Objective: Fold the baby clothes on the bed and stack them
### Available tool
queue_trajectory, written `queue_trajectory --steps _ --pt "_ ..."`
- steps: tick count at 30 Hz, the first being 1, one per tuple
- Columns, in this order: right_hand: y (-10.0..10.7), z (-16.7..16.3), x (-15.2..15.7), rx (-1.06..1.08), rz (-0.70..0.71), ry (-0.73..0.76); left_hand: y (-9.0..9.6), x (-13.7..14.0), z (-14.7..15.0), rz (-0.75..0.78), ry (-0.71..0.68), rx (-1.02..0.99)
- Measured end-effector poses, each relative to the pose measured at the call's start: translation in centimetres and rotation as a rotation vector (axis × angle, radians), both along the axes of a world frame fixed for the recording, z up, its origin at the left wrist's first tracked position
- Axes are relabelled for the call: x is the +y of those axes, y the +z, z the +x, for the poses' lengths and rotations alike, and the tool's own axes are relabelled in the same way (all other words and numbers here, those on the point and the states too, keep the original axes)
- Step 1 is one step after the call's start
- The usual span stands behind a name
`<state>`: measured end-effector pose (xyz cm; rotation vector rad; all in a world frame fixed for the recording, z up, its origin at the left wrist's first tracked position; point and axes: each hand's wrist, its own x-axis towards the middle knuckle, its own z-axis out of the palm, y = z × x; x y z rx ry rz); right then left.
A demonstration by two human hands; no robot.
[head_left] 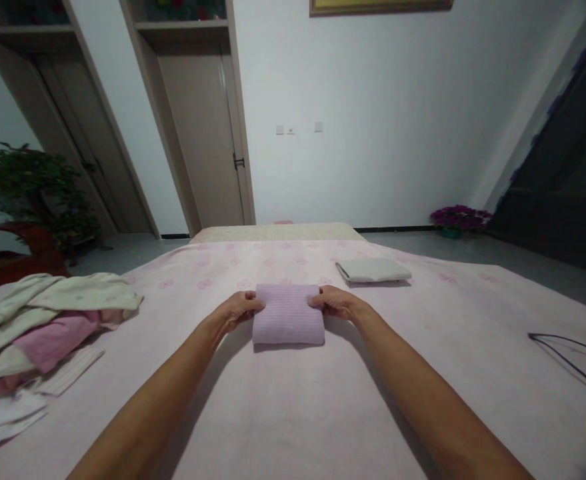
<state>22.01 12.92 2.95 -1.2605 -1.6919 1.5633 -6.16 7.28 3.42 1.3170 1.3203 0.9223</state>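
A lilac ribbed cloth point(289, 317), folded into a neat rectangle, is in front of me over the pink bedspread point(293, 413). My left hand point(243, 310) pinches its left edge, thumb on top and fingers curled beneath. On the opposite side my right hand point(337, 303) grips the right edge the same way. The cloth's near edge rests on or just above the bedspread; I cannot tell which. Beyond my right hand lies a folded whitish cloth point(375, 269), touched by neither hand.
A loose heap of clothes point(47, 327) in cream, pink and white covers the left side. Black cable point(567, 353) loops in from the right edge. Past the bed stand a leafy plant point(37, 193), a door point(197, 133) and purple flowers point(457, 219) in a pot.
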Motion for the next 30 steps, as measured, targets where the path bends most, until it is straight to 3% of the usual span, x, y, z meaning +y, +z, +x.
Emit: queue_trajectory --steps 2,5,7,9,14,18,22,27,30 --pt "1.1 0.3 -0.8 0.006 0.166 -0.017 1.2 -0.6 0.1 0.093 0.018 -0.027" --pt "1.9 0.9 -2.8 -0.13 0.705 -0.109 1.9 -1.9 0.2 0.412 0.062 0.155" --pt "1.4 1.6 -4.4 -0.24 1.014 -0.076 1.2 -3.2 0.2 0.692 0.026 0.393" --pt "0.1 2.5 -6.2 -0.319 1.168 0.039 -0.5 -4.7 0.2 0.857 -0.061 0.585" --pt "-3.0 5.1 -9.3 -0.439 1.162 0.227 -4.3 -7.8 -0.6 0.84 -0.272 0.758" --pt "-1.6 5.5 -9.4 -0.412 1.145 0.121 -3.3 -8.5 -1.1 0.857 -0.201 0.684" --pt "0.2 3.3 -9.5 -0.401 1.185 0.001 -1.5 -8.6 0.3 0.827 -0.157 0.64" --pt "-1.2 1.8 -11.0 -0.467 1.135 0.225 -2.9 -9.9 2.5 0.796 -0.298 0.87" --pt "-1.7 2.4 -12.3 -0.379 1.095 0.155 -3.9 -10.4 3.1 0.846 -0.259 1.006"
